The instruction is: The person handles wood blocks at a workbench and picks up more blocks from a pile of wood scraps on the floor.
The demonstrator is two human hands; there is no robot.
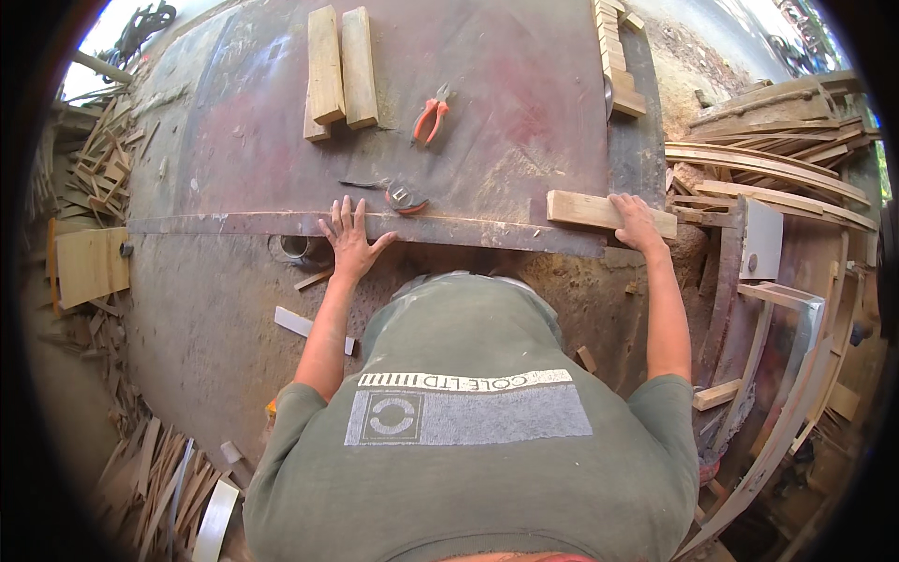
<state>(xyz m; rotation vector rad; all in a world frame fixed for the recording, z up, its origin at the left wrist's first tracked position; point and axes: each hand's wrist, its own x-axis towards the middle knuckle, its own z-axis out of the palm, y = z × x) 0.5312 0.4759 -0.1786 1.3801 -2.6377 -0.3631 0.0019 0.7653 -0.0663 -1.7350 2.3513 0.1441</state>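
My left hand (351,242) rests on the near edge of the work table (524,103), fingers spread, holding nothing. At the table's front right corner, my right hand (639,225) grips the right end of a short wooden block (585,209), which lies across the edge with its right end jutting past the corner. Between my hands, closer to the left one, sits a round tape measure (405,198) in black and orange. A thin dark pointed tool (361,184) lies beside it. Farther back are pliers (432,119) with orange handles.
Several wooden blocks (360,70) lie at the table's far middle, and a row of them (612,51) lines its far right. Curved wooden strips (768,164) and frames crowd the right side. Scrap wood piles (98,169) flank the left. A white strip (300,323) lies on the floor.
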